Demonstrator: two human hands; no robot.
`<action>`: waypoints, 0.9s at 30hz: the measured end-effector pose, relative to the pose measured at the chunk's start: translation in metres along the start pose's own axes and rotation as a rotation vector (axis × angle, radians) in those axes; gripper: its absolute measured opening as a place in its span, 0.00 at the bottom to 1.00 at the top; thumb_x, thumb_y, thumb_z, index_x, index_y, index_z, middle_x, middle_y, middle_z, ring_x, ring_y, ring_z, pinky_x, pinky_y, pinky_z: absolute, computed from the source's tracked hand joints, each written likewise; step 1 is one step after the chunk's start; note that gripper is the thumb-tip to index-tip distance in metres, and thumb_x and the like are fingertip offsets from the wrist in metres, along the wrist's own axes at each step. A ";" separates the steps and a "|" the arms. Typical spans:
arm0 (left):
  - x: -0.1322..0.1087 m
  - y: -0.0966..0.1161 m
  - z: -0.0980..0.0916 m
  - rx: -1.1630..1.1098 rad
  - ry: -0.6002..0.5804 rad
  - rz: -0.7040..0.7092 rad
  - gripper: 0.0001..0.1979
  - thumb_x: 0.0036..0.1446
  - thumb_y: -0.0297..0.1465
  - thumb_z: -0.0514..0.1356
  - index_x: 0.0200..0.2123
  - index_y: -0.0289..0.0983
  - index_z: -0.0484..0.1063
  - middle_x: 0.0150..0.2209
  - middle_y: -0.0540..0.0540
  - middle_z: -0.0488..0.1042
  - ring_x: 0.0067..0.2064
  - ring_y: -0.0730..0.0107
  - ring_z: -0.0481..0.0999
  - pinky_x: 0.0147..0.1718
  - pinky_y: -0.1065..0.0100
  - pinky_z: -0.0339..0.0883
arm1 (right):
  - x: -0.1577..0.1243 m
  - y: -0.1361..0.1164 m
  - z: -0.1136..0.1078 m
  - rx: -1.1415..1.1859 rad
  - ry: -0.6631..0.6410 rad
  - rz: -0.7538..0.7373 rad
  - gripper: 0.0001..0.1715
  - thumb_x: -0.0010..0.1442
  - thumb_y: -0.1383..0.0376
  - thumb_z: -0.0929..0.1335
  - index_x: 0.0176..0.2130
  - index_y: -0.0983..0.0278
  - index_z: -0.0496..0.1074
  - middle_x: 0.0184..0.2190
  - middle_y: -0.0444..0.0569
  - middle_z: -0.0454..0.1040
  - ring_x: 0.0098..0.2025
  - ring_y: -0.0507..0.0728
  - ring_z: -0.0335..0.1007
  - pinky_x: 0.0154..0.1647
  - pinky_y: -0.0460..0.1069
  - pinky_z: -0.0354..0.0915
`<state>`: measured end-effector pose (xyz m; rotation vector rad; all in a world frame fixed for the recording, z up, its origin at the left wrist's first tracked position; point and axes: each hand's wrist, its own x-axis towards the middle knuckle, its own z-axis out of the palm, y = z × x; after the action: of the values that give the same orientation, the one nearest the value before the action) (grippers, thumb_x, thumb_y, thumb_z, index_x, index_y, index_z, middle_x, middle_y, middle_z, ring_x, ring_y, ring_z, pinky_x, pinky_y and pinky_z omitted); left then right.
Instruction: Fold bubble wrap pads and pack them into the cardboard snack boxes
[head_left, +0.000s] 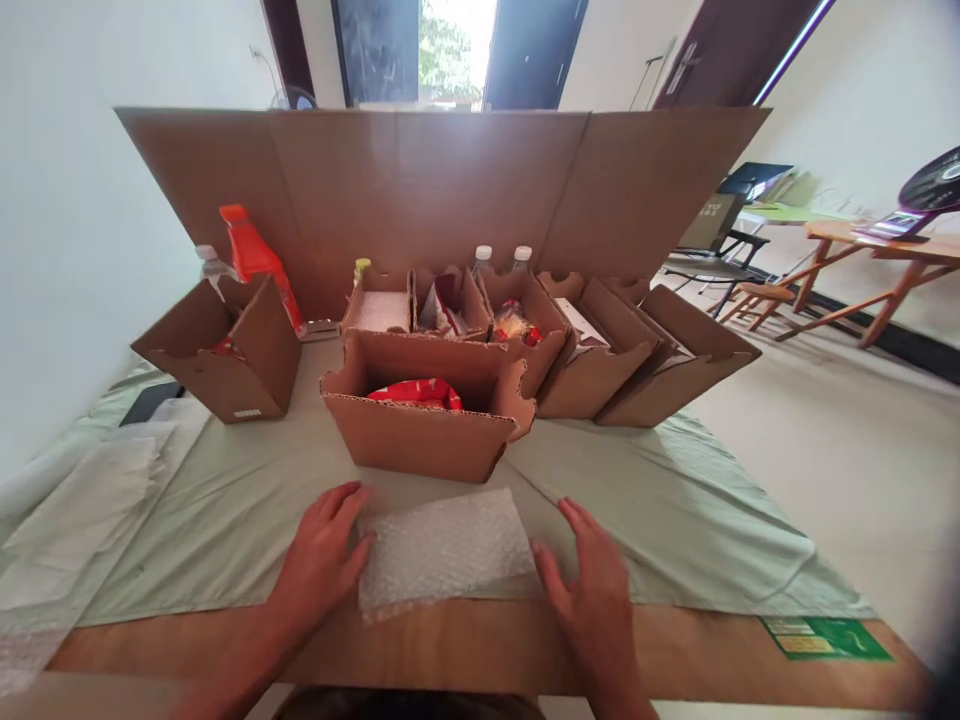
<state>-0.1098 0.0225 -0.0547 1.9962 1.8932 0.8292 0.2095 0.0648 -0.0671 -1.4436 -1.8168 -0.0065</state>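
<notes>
The bubble wrap (446,550) lies between your left hand (326,545) and right hand (592,575), on the near side of a brown box (420,437). Its long side runs left to right. Both hands are open, holding nothing, about equally near.

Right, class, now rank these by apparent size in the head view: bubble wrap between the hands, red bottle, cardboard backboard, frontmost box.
1. Cardboard backboard
2. Frontmost box
3. Bubble wrap, though being nearer the camera enlarges it
4. Red bottle
</notes>
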 end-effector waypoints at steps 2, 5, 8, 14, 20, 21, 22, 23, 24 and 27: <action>-0.011 0.012 0.009 0.111 0.113 0.168 0.25 0.65 0.31 0.54 0.64 0.38 0.65 0.66 0.34 0.66 0.66 0.47 0.66 0.61 0.46 0.65 | 0.000 -0.014 0.006 -0.015 -0.033 -0.136 0.24 0.70 0.62 0.63 0.63 0.62 0.67 0.60 0.61 0.73 0.59 0.66 0.71 0.56 0.63 0.68; -0.021 0.027 0.030 0.224 0.056 0.371 0.30 0.65 0.31 0.55 0.69 0.37 0.59 0.70 0.34 0.60 0.71 0.46 0.59 0.63 0.46 0.62 | 0.000 -0.048 0.027 0.045 -0.230 -0.323 0.27 0.65 0.72 0.63 0.62 0.62 0.69 0.60 0.59 0.73 0.61 0.65 0.70 0.54 0.61 0.70; -0.024 0.015 0.045 0.315 -0.049 0.437 0.32 0.65 0.35 0.57 0.70 0.38 0.59 0.70 0.36 0.62 0.70 0.46 0.60 0.66 0.44 0.57 | -0.003 -0.054 0.042 0.002 -0.384 -0.415 0.26 0.61 0.72 0.64 0.57 0.63 0.73 0.59 0.57 0.75 0.60 0.68 0.71 0.54 0.64 0.70; -0.031 -0.040 0.038 0.275 0.018 0.534 0.27 0.69 0.40 0.51 0.68 0.43 0.62 0.71 0.42 0.60 0.71 0.55 0.59 0.66 0.56 0.60 | 0.000 0.031 0.013 -0.186 -0.196 -0.368 0.19 0.69 0.60 0.63 0.55 0.59 0.75 0.55 0.52 0.79 0.55 0.65 0.75 0.48 0.59 0.69; -0.007 -0.029 0.035 0.355 0.233 0.358 0.19 0.62 0.35 0.60 0.55 0.40 0.74 0.61 0.35 0.72 0.63 0.45 0.71 0.52 0.50 0.76 | 0.021 0.036 0.029 -0.241 -0.113 -0.291 0.20 0.70 0.57 0.62 0.54 0.62 0.74 0.54 0.56 0.78 0.55 0.68 0.74 0.48 0.61 0.67; -0.003 -0.025 0.035 0.366 0.234 0.351 0.16 0.60 0.34 0.61 0.51 0.40 0.76 0.61 0.33 0.73 0.62 0.43 0.72 0.49 0.48 0.77 | 0.023 0.031 0.036 -0.245 -0.113 -0.294 0.20 0.70 0.57 0.62 0.53 0.63 0.74 0.54 0.58 0.78 0.54 0.69 0.74 0.48 0.62 0.67; 0.000 -0.021 0.035 0.360 0.232 0.337 0.12 0.60 0.34 0.61 0.45 0.40 0.77 0.61 0.32 0.72 0.62 0.41 0.71 0.48 0.46 0.77 | 0.025 0.026 0.042 -0.240 -0.122 -0.297 0.18 0.69 0.58 0.63 0.50 0.64 0.75 0.54 0.59 0.78 0.54 0.69 0.74 0.47 0.62 0.67; 0.002 -0.019 0.035 0.337 0.226 0.313 0.07 0.59 0.32 0.60 0.40 0.40 0.77 0.61 0.32 0.72 0.62 0.40 0.71 0.48 0.45 0.77 | 0.026 0.022 0.046 -0.224 -0.135 -0.300 0.16 0.69 0.59 0.63 0.46 0.63 0.75 0.54 0.59 0.78 0.54 0.70 0.73 0.47 0.62 0.66; 0.001 -0.017 0.035 0.300 0.216 0.278 0.05 0.59 0.31 0.59 0.35 0.40 0.76 0.60 0.32 0.72 0.62 0.40 0.71 0.49 0.45 0.76 | 0.026 0.018 0.047 -0.198 -0.147 -0.300 0.13 0.69 0.60 0.63 0.42 0.63 0.75 0.55 0.59 0.78 0.55 0.69 0.73 0.48 0.62 0.66; -0.010 -0.013 0.032 0.112 0.097 0.142 0.07 0.62 0.32 0.58 0.32 0.42 0.75 0.48 0.38 0.80 0.51 0.51 0.81 0.45 0.56 0.78 | 0.025 0.012 0.037 -0.086 -0.160 -0.287 0.10 0.68 0.65 0.63 0.36 0.60 0.71 0.54 0.55 0.78 0.56 0.66 0.72 0.49 0.60 0.65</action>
<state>-0.1027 0.0199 -0.0897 2.2168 1.9068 0.8897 0.1974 0.1058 -0.0832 -1.2583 -2.1660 -0.1188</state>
